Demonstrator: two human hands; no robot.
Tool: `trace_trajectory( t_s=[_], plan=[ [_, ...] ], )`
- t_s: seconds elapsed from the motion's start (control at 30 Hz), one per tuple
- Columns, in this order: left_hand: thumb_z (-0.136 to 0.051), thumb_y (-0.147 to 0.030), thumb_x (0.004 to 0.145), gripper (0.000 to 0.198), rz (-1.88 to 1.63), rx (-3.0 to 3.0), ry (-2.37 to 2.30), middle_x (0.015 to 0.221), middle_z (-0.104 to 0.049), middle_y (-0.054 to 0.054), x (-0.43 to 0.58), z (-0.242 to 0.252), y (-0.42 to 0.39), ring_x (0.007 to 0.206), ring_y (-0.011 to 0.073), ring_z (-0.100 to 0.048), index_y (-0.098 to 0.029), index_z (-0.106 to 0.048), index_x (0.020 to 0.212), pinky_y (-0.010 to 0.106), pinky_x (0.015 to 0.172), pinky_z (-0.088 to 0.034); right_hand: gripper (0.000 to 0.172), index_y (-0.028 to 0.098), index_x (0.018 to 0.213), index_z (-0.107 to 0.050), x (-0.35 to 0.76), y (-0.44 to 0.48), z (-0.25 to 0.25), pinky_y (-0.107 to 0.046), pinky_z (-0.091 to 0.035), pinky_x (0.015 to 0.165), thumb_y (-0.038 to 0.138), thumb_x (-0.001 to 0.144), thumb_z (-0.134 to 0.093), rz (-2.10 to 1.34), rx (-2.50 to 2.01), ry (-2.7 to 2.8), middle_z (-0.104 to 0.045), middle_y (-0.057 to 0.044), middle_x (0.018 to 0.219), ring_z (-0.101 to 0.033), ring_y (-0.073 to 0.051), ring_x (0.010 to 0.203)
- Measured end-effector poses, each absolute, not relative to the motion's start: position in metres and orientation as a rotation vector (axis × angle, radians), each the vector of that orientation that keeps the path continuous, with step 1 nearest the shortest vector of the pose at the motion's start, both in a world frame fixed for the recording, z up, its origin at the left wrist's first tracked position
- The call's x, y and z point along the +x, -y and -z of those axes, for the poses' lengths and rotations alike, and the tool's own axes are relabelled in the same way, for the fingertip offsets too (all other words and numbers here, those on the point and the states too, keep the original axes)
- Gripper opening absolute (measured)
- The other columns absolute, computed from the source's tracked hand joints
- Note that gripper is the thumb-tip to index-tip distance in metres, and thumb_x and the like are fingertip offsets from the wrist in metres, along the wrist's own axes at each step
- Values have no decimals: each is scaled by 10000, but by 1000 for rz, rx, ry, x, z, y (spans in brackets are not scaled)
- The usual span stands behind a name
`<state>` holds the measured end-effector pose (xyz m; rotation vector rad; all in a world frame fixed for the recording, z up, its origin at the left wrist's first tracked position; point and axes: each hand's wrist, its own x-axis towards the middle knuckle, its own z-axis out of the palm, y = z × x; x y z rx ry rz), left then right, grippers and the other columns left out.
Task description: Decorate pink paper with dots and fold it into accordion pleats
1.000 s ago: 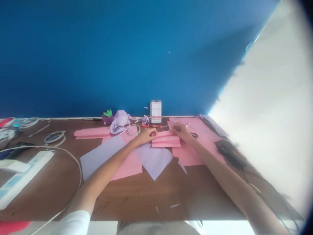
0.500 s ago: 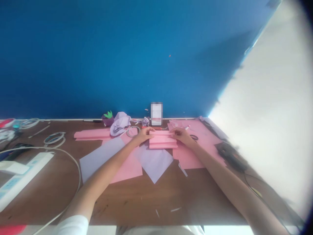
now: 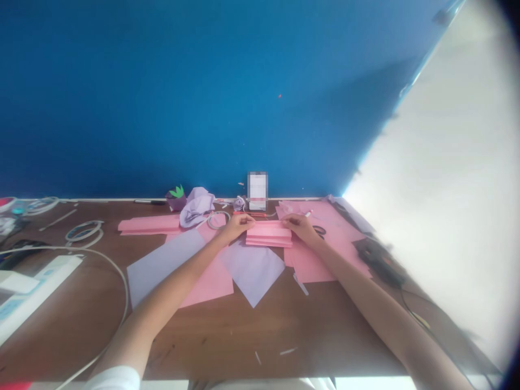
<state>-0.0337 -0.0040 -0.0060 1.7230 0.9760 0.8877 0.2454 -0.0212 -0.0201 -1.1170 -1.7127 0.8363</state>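
A pink sheet folded into accordion pleats [image 3: 268, 234] lies on the brown table [image 3: 227, 330] near the blue wall. My left hand [image 3: 234, 224] pinches its left end with closed fingers. My right hand [image 3: 299, 226] pinches its right end the same way. Under the pleated sheet lie flat pink sheets [image 3: 320, 254] and a lilac sheet [image 3: 254, 271]. A pink-capped pen [image 3: 310, 213] lies just behind my right hand.
Another folded pink strip [image 3: 148, 224] lies at the left, by crumpled lilac paper [image 3: 195, 206] and a tape ring [image 3: 218, 219]. A white power strip [image 3: 28, 292] and its cable [image 3: 122, 281] sit far left. A black device [image 3: 376, 254] and scissors [image 3: 320, 230] are right.
My right hand came in from behind the pleated sheet and took hold of its right end. Both hands have pressed the pleats closer together; the sheet looks narrower front to back.
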Motion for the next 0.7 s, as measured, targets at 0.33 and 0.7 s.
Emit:
trace_trajectory(
  t_s=[0.33,0.7],
  plan=[
    [-581,-353,806,324,-887,1610,-910,952,-680,61,-36,10,2,889,194,-628,-164,-617,1066,289,797,-449,269,202,913,-691,247,16,28,-298,-469,724,417,752,-669,-923,-1087,1613,-690,-29,838,-610,-178,771],
    [-561,-247,763,201,-883,1614,-845,957,-674,49,-36,7,2,937,206,-609,-159,-672,907,304,848,-440,181,205,851,-662,249,18,26,-287,-455,724,353,748,-655,-880,-1088,1544,-674,-15,821,-595,-163,760]
  ],
)
